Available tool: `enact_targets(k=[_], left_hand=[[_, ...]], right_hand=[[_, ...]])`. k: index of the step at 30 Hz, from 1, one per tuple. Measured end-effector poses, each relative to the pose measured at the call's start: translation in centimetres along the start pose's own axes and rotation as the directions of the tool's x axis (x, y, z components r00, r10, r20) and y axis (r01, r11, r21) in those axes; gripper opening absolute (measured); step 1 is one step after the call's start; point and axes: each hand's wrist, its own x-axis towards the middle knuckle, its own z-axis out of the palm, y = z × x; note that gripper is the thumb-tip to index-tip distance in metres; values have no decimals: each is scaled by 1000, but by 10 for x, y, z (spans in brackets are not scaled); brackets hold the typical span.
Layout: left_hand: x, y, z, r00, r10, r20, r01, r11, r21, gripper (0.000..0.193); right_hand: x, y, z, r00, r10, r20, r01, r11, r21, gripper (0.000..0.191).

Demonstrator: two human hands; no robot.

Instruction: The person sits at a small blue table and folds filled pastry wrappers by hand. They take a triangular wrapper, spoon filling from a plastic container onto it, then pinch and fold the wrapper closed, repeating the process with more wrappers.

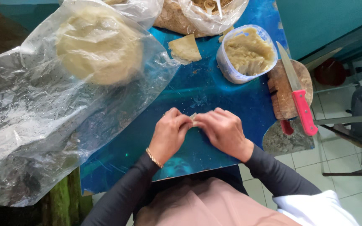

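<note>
Blue plastic is covering the surface (214, 94), and both hands are meeting just above its near edge. The left hand (169, 133) and right hand (225, 130) are pinching a small pale piece of dough wrapper (193, 119) between thumbs and fingers, with the fingers pressed together around it, so only a sliver is showing. They're holding it up close to the body, probably for control while squeezing the edges.

A tub of pale filling (248, 53) is sitting far right within easy reach, and a folded dough wedge (184, 49) is lying just left of it. A big clear plastic bag (42, 121) is covering a stack of round dough sheets (99, 45) on the left, likely to keep them from drying. A pink-handled knife (298, 94) is resting on a wooden board (288, 86) off to the right, out of the way.
</note>
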Motion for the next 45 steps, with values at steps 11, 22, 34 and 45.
enact_targets(k=[11,22,34,45], left_hand=[[-1,11,-20,979,192,72,-194,981,17,18],[8,4,-10,997,60,41,-65,985,158,6],[4,6,-10,985,166,44,-171,971,164,8],[9,7,-20,980,195,39,-197,979,45,33]], right_hand=[[3,1,8,999,37,1,-37,999,19,9],[2,-4,4,1000,4,-16,-4,1000,5,10],[5,-2,0,999,-20,-26,19,1000,-25,17],[15,1,-1,996,-87,-3,87,991,-103,15]])
